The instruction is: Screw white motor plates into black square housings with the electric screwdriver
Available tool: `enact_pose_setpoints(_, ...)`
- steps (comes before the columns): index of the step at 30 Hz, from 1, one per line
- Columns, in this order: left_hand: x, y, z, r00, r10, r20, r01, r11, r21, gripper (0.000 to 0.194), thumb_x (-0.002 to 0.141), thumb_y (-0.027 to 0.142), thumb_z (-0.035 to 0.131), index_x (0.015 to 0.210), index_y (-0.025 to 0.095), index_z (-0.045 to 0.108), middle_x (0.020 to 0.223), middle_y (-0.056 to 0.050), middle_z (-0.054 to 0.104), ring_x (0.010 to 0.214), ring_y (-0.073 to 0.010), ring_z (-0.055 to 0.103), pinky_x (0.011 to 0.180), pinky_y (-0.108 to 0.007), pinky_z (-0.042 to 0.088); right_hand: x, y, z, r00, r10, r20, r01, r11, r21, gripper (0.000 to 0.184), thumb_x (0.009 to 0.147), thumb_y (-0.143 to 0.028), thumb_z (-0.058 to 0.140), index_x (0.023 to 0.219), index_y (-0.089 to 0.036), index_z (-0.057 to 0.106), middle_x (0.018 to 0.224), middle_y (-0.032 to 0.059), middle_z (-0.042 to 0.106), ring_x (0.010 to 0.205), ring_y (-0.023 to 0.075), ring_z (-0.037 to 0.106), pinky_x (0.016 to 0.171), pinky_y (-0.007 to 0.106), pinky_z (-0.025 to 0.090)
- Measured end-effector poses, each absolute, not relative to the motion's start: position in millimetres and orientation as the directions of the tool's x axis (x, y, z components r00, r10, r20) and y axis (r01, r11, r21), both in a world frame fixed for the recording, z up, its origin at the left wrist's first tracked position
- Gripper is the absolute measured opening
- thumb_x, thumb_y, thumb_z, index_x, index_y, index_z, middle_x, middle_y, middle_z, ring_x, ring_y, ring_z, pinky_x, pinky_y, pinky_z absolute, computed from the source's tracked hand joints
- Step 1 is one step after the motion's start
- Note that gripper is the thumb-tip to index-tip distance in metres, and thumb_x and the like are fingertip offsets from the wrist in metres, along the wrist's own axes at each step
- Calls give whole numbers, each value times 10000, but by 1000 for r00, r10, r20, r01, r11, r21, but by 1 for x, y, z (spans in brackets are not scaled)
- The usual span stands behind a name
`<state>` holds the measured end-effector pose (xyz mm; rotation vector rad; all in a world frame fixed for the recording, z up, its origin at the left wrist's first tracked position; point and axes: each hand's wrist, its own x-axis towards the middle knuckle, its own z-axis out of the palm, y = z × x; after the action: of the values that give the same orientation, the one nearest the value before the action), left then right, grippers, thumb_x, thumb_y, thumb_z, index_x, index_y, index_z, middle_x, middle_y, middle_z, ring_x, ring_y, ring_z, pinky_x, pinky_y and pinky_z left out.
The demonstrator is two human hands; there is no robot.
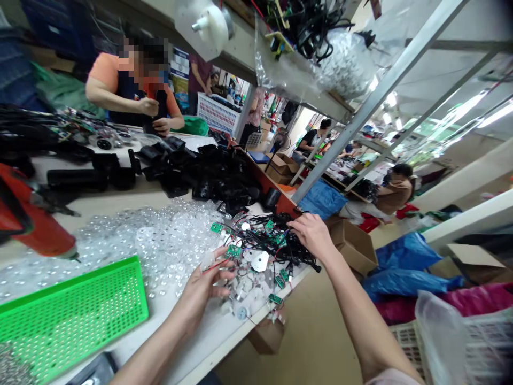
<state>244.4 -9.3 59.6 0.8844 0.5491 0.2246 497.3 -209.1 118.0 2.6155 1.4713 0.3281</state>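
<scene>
My left hand (208,283) is half open and pinches a thin red wire (214,266), and my right hand (311,235) lies on a tangle of black wires (276,251) with little green circuit boards (233,251), but I cannot tell if it grips. The tangle sits on a white table (208,334), just right of a heap of clear plastic domes (148,246) and a green plastic tray (60,315). Far off are black plastic parts (200,176) and a co-worker (132,91) in an orange shirt.

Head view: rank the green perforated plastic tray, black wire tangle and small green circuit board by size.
Green perforated plastic tray, black wire tangle, small green circuit board. Tray sits nearer the camera, so its lead is unsure.
</scene>
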Motion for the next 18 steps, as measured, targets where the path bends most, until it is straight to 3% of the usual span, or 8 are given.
enact_pose_setpoints(3,251,-5,67,846,400,-353,-13,677,736,440,822,202,595,1261,201,575,1028,-85,685,824,-183,695,530,-233,583,499,-208,128,449,893,20,885,-447,132,243,930,-274,501,985,-253,736,970,62,712,1005,227,567,936,364,339)
enact_pose_setpoints(6,260,1,78,845,428,-321,-73,687,723,456,826,176,584,1281,211,571,1069,-84,680,914,-203,697,586,-259,613,495,-213,126,395,909,-135,918,-394,36,156,845,-240,615,865,-290,761,904,-6,744,917,171,639,871,277,411)
enact_pose_setpoints(9,269,4,85,827,487,-283,-155,680,716,474,834,146,556,1304,209,561,1137,-78,668,863,-169,689,619,-273,631,486,-225,112,448,863,-232,889,-457,19,126,801,-268,656,724,-266,756,736,-3,742,744,169,669,712,250,442)
enact_pose_setpoints(12,275,4,85,809,510,-290,-204,708,676,518,851,100,504,1356,211,513,1154,-79,671,736,-113,665,632,-267,633,478,-237,91,577,778,-249,813,-577,80,244,842,-256,609,618,-229,702,593,15,696,600,166,648,598,246,398)
enact_pose_setpoints(15,276,1,80,796,509,-328,-201,733,650,535,857,75,481,1374,214,492,1089,-73,687,677,-92,653,640,-258,629,474,-245,71,703,687,-183,711,-690,138,117,847,-178,591,819,-221,697,686,24,720,649,179,668,595,246,379)
enact_pose_setpoints(18,274,0,74,795,505,-336,-200,741,641,522,859,75,485,1364,204,501,1035,-70,692,697,-103,659,650,-264,630,476,-247,58,781,618,-91,624,-765,157,234,897,-178,514,1096,-224,627,841,49,738,751,197,684,632,259,408)
